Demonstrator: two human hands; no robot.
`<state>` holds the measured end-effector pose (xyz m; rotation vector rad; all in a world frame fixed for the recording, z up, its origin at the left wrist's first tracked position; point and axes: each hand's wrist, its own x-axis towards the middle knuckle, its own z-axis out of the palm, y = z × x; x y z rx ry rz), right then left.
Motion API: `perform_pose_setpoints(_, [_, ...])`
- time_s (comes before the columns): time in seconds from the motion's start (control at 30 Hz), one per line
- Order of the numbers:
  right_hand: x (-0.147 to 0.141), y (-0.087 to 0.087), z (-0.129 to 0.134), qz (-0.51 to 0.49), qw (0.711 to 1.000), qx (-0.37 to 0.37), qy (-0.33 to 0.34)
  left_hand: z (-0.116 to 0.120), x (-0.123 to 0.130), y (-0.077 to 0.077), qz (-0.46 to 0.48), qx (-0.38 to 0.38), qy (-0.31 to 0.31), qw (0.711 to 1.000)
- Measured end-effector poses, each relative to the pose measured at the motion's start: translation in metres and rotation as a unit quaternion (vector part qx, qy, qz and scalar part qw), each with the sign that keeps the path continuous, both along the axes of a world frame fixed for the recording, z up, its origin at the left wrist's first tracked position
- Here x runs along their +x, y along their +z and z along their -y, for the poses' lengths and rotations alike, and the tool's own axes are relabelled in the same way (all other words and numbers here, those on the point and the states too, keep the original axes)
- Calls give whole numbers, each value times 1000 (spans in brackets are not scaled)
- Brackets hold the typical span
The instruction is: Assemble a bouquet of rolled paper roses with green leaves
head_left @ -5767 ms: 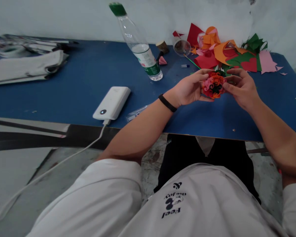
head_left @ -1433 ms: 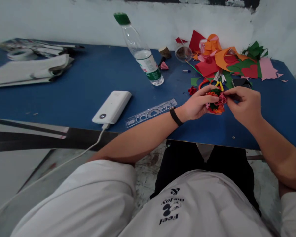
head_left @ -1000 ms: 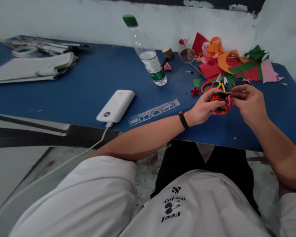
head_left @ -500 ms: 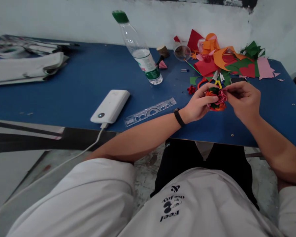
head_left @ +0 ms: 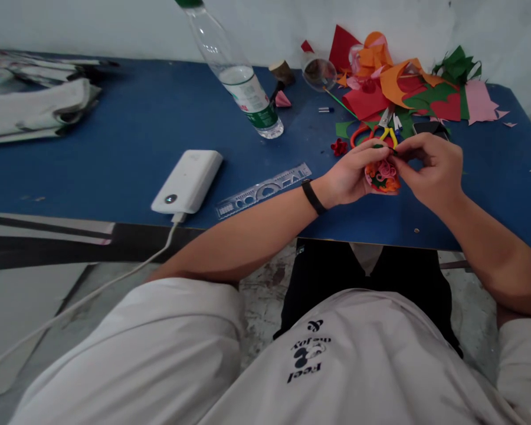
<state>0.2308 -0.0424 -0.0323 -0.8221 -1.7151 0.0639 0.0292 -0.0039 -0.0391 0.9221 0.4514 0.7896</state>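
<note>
A small bunch of paper flowers [head_left: 383, 176], in orange, pink and green, lies in the curled fingers of my left hand [head_left: 358, 171]. That thumb rests along its upper edge. My right hand [head_left: 436, 168] meets it from the right, with thumb and forefinger pinched on a small dark green piece of paper [head_left: 392, 150] at the bunch's top. Whether this piece is joined to the bunch is hidden by the fingers. Just beyond my hands lie scissors with red-orange handles [head_left: 358, 134] and a yellow-handled tool [head_left: 390, 137]. A little red paper flower [head_left: 338, 147] is left of them.
Coloured paper scraps [head_left: 402, 88] are heaped at the back right, beside a clear plastic cup [head_left: 319, 74]. A water bottle [head_left: 243, 94] stands at the back middle. A clear ruler [head_left: 265, 190] and a cabled white power bank [head_left: 188, 180] lie left of my hands.
The bunch has turned in my left hand, whose thumb has moved to its upper edge. My right fingers have shifted to the dark green piece at the top. The camera view has tilted slightly.
</note>
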Motion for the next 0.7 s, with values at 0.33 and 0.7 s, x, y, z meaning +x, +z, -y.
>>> perform_pose_setpoints(0.33, [7,-2,-6,33,999,5,36,-1,-3,-4,-23,34,-18,999])
perform_pose_setpoints(0.7, [10,2,3,93,995,-3,-36,1,1,1,-22,30,12,999])
